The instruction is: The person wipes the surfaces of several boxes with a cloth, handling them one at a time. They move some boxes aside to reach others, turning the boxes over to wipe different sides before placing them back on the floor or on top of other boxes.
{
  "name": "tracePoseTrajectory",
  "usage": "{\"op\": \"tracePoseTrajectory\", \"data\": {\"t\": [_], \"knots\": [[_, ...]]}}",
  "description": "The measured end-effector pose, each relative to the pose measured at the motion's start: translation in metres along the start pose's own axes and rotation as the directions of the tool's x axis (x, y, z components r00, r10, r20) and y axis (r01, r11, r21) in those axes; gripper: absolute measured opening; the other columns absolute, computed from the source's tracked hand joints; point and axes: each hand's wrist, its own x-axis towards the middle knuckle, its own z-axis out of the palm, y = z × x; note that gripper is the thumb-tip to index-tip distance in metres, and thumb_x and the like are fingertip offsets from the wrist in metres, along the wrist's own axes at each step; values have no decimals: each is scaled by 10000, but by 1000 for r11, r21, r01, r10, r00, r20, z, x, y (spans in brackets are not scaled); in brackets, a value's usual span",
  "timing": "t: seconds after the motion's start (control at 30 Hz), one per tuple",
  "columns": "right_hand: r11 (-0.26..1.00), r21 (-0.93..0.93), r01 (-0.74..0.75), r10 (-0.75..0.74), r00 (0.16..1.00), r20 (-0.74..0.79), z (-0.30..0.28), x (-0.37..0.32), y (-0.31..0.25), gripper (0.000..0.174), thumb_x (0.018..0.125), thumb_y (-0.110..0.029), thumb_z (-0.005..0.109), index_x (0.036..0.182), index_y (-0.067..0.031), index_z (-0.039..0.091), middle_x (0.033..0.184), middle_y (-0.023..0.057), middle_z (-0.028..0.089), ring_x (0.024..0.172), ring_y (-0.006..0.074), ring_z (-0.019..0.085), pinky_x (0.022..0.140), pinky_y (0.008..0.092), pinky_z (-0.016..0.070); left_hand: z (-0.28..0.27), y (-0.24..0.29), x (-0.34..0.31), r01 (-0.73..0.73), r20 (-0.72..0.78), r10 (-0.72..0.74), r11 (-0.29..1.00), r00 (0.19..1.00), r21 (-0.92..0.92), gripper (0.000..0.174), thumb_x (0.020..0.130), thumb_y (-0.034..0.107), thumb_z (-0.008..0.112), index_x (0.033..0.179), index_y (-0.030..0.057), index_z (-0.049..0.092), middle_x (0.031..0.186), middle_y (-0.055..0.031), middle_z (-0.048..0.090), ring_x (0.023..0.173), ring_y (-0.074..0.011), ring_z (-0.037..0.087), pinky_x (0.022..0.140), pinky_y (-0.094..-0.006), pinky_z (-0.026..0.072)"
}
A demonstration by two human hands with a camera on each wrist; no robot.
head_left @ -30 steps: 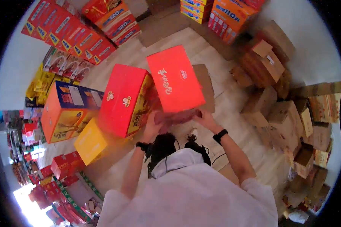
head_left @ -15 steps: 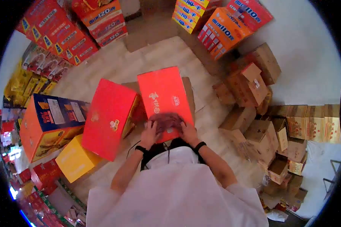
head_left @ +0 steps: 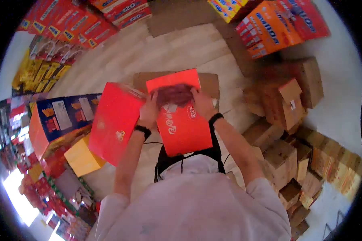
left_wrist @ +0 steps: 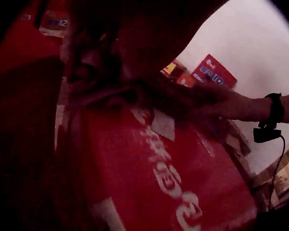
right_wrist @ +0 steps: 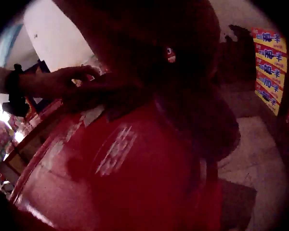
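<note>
Cloth (head_left: 175, 95): one, dark reddish, bunched over the far part of the red box (head_left: 185, 134)
Left hand (head_left: 149, 111), right hand (head_left: 204, 105): both gripping the cloth, one at each end
Contents: can't tell, top's flat
Floor (head_left: 120, 56): pale, wood-look, red box mid-floor
Floor's left side: one bigger red carton (head_left: 113, 122), one yellow box (head_left: 83, 158)
Right edge: brown cartons (head_left: 278, 154), overlapping, can't count

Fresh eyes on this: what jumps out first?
The bright red cardboard box with pale lettering, front and centre before the person. Across its far part lies a dark purplish cloth, with the left hand and right hand at its ends. Then the bright yellow box, off to the person's left.
</note>
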Motion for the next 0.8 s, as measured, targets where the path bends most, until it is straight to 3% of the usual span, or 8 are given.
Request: {"op": "tracePoseTrajectory", "data": {"t": [0.07, 0.17, 0.2, 0.27, 0.4, 0.5, 0.57, 0.8], "knots": [[990, 88, 109, -96, 987, -132, -16, 43, 13, 370, 860, -138, 608, 1215, -72, 526, 1055, 184, 561, 881, 383, 611, 719, 476, 515, -9, 9, 29, 148, -18, -147, 988, 989, 38, 652, 835, 101, 554, 1444, 126, 326, 1360, -162, 451, 943, -390, 632, 745, -485, 545], [943, 270, 194, -139, 968, -211, -2, 76, 24, 343, 844, -117, 603, 1184, -92, 566, 1042, 178, 561, 909, 368, 609, 733, 476, 507, 5, 9, 45, 226, -100, -219, 972, 971, 70, 639, 838, 95, 546, 1439, 152, 339, 1372, -162, 449, 996, -394, 617, 760, -483, 545], [934, 317, 167, -109, 975, -191, -7, 71, 21, 343, 844, -117, 603, 1184, -92, 566, 1042, 178, 561, 909, 368, 609, 733, 476, 507, 5, 13, 44, 224, -60, -219, 968, 974, 111, 639, 838, 95, 546, 1439, 152, 339, 1372, -162, 449, 996, -394, 617, 760, -483, 545], [947, 237, 217, -199, 975, -98, -25, 68, 33, 298, 865, -114, 552, 1157, -86, 606, 1101, 186, 582, 959, 362, 609, 795, 465, 519, 10, 30, 53, 334, -114, -324, 939, 939, 82, 623, 840, 99, 551, 1427, 169, 352, 1392, -150, 444, 1043, -399, 602, 761, -483, 546], [920, 272, 283, -208, 939, -274, 1, 40, 55, 315, 886, -111, 528, 1186, -116, 621, 1105, 182, 576, 945, 353, 612, 794, 449, 516, 19, 30, 55, 344, -73, -338, 935, 938, 84, 614, 847, 125, 567, 1419, 178, 351, 1422, -133, 430, 1068, -401, 592, 759, -492, 546], [922, 201, 332, -237, 891, -387, 9, 17, 55, 357, 829, -88, 558, 1182, -84, 612, 989, 159, 539, 888, 354, 583, 755, 443, 496, 20, 39, 61, 275, -183, -246, 949, 952, 155, 628, 853, 168, 588, 1428, 173, 334, 1435, -123, 425, 1064, -396, 596, 749, -495, 548], [926, 328, 188, -183, 982, -48, 10, 4, 47, 365, 841, -93, 539, 1199, -85, 613, 1069, 163, 559, 929, 355, 593, 770, 437, 501, 18, 43, 59, 371, -92, -360, 901, 928, 226, 615, 872, 206, 591, 1427, 168, 330, 1453, -115, 409, 1076, -389, 593, 742, -492, 551], [941, 327, 88, -74, 996, -54, 14, -12, 33, 415, 842, -95, 552, 1254, -110, 599, 1278, 205, 510, 1027, 356, 604, 786, 446, 526, 15, 29, 48, 205, -161, -180, 965, 971, 162, 609, 898, 242, 587, 1443, 180, 321, 1474, -106, 383, 1059, -385, 607, 742, -484, 555]]}}
